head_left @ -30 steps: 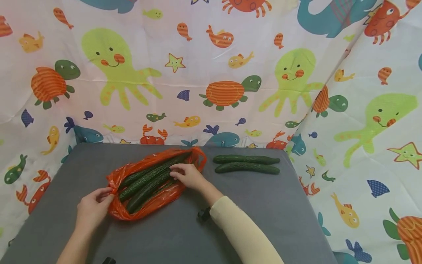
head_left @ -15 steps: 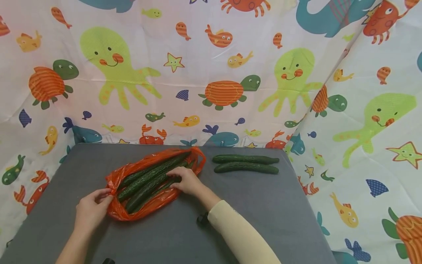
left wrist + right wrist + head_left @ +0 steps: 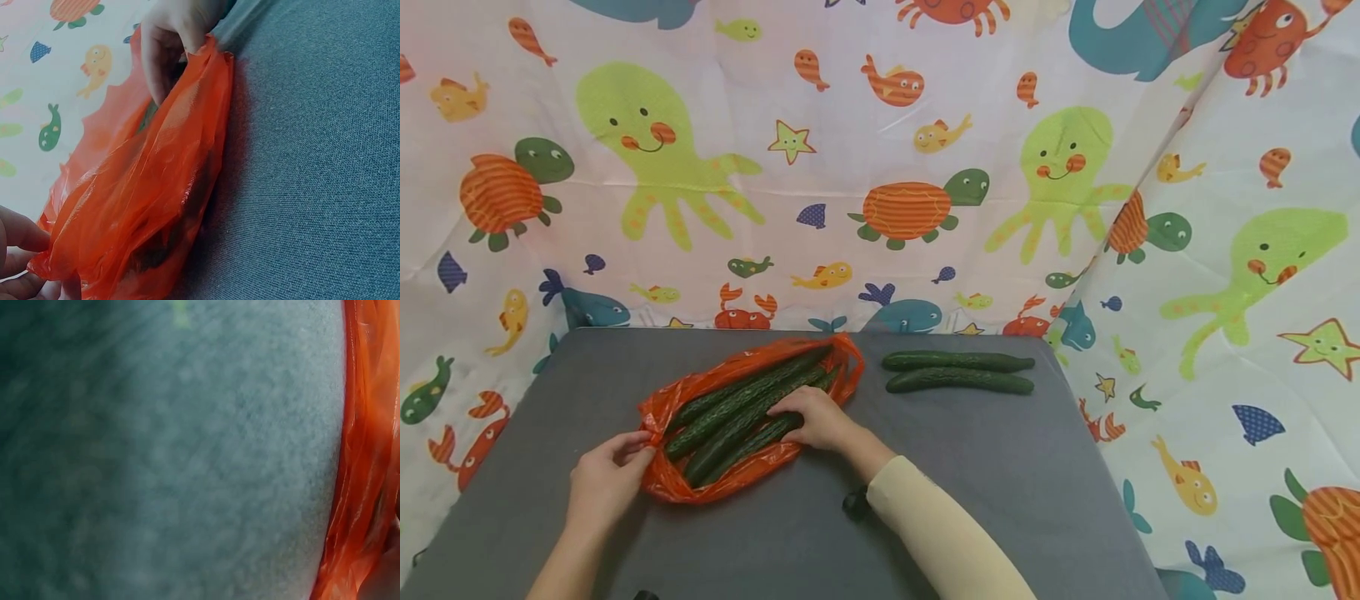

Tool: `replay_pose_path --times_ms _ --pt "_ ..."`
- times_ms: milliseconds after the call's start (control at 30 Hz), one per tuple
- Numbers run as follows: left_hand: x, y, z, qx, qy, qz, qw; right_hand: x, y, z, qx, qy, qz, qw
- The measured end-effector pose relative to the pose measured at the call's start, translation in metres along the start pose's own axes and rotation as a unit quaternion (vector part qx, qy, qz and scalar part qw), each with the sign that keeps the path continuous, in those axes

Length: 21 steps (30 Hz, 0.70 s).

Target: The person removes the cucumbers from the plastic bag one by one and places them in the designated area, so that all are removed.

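Note:
An orange plastic bag (image 3: 741,477) lies slantwise on the table with its mouth spread wide, and several long dark green cucumbers (image 3: 730,410) rest inside. My left hand (image 3: 604,479) pinches the bag's left edge between thumb and fingers; the left wrist view shows those fingers (image 3: 24,234) on the bunched film. Reaching into the bag from the right, my right hand (image 3: 820,419) grips the cucumber nearest me (image 3: 765,437) by its right end, thumb on the near side. In the right wrist view the bag (image 3: 369,425) fills the right edge, and the held cucumber is hidden.
Two more cucumbers, a far one (image 3: 958,361) and a near one (image 3: 960,382), lie side by side to the right of the bag. Behind the grey table (image 3: 1000,467) hangs a white curtain (image 3: 850,100) printed with sea animals.
My right hand has moved left and toward me across the cucumbers, and its fingers have closed on the nearest one. My left hand still pinches the bag's edge.

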<state>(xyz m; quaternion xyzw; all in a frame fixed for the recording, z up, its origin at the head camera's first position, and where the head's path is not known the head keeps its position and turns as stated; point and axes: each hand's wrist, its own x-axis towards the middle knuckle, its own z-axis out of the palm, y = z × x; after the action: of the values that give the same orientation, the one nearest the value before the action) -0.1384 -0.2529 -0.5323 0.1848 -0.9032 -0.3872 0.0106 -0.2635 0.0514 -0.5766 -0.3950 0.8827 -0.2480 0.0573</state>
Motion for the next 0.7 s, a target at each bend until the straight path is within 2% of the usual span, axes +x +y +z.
replay_pose_path --times_ms 133,367,700 --pt "0.0008 0.0002 0.0009 0.001 0.0 0.001 1.0 0.0011 -0.004 -0.0006 -0.035 -0.017 0.003 0.9992" --pt "0.0014 0.0008 0.001 0.002 -0.007 0.0 1.0 0.0016 -0.0046 0.0021 -0.062 -0.012 -0.002 0.998" --pt "-0.0007 0.0028 -0.0002 0.004 -0.004 -0.004 1.0 0.0023 -0.004 -0.0005 -0.055 -0.012 -0.019 0.9983"
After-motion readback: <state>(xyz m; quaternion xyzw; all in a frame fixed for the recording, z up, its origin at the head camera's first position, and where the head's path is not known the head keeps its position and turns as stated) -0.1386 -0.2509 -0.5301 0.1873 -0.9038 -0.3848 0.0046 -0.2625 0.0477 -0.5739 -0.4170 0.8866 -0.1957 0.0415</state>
